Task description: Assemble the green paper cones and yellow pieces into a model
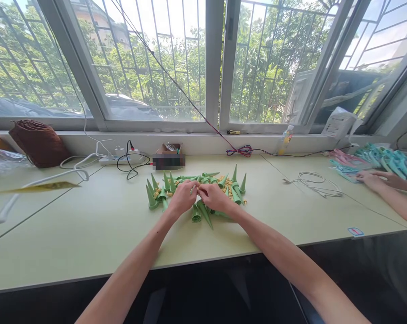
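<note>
My left hand [184, 197] and my right hand [216, 198] meet over the table with their fingertips pinched together. Whatever sits between the fingers is too small and too covered to make out. Around them lie several green plastic cone-shaped spikes, some standing point up like the spike [151, 198] at the left and the spike [243, 183] at the right. A hollow green piece [196, 214] and a tilted green spike [205, 214] are just in front of my hands. Small yellowish-tan pieces [227, 183] are scattered among the spikes, partly hidden by my hands.
A small open box [169, 157] stands behind the spikes, beside a power strip [122, 156] with cables. Coiled white cable [316, 183] lies right. Another person's hands [375, 180] rest by packaged items [392, 162]. A bottle [286, 140] and brown bundle [38, 143] stand near the window.
</note>
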Action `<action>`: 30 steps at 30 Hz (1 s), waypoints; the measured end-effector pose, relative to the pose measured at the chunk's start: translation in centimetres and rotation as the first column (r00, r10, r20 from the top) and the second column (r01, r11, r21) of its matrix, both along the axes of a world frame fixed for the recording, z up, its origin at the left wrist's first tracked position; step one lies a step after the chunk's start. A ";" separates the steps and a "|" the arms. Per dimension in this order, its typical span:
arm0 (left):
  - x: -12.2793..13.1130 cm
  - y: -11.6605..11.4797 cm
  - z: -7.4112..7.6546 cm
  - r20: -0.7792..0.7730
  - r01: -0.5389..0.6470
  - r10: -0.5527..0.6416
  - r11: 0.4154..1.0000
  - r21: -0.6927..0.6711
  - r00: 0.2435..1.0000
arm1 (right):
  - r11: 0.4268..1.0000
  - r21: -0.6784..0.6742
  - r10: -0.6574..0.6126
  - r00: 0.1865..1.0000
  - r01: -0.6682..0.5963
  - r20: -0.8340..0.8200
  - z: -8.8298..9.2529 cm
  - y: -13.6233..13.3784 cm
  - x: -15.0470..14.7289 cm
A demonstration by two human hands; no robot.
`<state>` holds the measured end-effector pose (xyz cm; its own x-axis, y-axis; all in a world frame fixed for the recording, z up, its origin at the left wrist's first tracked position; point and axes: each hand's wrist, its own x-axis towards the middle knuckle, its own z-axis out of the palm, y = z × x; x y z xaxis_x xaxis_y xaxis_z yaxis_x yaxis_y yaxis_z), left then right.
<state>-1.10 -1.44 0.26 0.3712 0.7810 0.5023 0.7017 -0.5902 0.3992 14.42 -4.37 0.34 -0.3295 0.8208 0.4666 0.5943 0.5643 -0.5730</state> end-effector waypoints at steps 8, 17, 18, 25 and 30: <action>0.0 0.1 -0.1 0.005 0.004 -0.004 1.000 0.017 1.000 | 1.000 -0.003 -0.004 1.000 0.004 0.012 0.1 0.0 0.0; 0.0 0.0 0.0 0.001 -0.002 0.002 1.000 -0.003 1.000 | 1.000 -0.003 -0.007 1.000 0.007 0.015 0.0 0.1 0.0; 0.0 0.0 0.0 0.003 -0.001 0.001 1.000 -0.006 1.000 | 1.000 -0.001 -0.005 1.000 0.005 0.015 0.0 0.1 0.0; 0.0 0.0 0.0 0.008 0.002 -0.002 1.000 -0.016 1.000 | 1.000 -0.008 -0.014 0.999 0.014 0.032 0.2 -0.1 0.0; 0.0 0.1 0.0 0.000 0.002 -0.002 1.000 -0.011 1.000 | 1.000 -0.003 -0.003 0.999 0.003 0.035 0.2 -0.1 0.0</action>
<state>-1.13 -1.38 0.26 0.3725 0.7856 0.4940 0.7008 -0.5871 0.4053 14.42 -4.46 0.54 -0.3428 0.8233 0.4524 0.6156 0.5606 -0.5539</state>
